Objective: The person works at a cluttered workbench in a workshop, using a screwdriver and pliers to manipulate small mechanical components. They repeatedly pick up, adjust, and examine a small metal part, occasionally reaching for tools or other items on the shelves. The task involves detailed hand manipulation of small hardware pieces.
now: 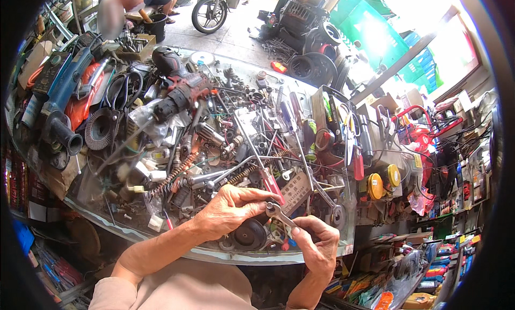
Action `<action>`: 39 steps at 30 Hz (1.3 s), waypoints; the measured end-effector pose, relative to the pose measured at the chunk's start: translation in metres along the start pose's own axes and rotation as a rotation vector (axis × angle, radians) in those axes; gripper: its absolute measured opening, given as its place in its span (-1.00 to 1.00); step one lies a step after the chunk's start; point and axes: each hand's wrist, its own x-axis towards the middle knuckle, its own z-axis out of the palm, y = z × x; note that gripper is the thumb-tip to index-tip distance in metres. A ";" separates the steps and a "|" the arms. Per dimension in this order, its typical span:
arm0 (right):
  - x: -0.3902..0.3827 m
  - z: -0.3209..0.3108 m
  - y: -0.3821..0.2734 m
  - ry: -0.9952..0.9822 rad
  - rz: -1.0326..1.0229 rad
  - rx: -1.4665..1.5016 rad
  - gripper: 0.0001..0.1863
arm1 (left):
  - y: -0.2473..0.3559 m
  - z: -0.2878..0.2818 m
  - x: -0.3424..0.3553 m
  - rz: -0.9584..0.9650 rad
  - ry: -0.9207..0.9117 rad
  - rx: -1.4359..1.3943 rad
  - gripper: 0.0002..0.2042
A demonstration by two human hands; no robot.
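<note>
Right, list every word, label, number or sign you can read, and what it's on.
Tan card, centre: rows of dark printed characters; I don't copy printed wording.
Green wall, back: white arrow-like marks, no words I can make out.
Yellow lids, right: any marks too small to read.
Packets, lower right: too small.
Wrench: nothing readable.

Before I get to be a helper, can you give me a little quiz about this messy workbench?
1. Which hand holds the wrench by its shaft?
2. True or false: the motorbike wheel at the top of the picture lies on the workbench.
3. Fill in the colour: the barrier beyond the workbench, toward the top right, is ____.

Key:
1. The right hand.
2. False; it stands on the ground.
3. Green.
</note>
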 end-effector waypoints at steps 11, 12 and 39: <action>0.001 0.003 0.018 0.023 0.006 0.040 -0.89 | 0.003 0.001 -0.002 -0.028 0.020 -0.039 -0.75; 0.001 0.003 0.016 0.026 -0.002 0.025 -0.89 | 0.003 0.001 -0.002 0.002 0.021 0.023 -0.75; -0.022 0.015 0.003 0.278 -0.100 0.110 -0.86 | 0.018 -0.001 -0.003 -0.074 -0.080 -0.445 -0.62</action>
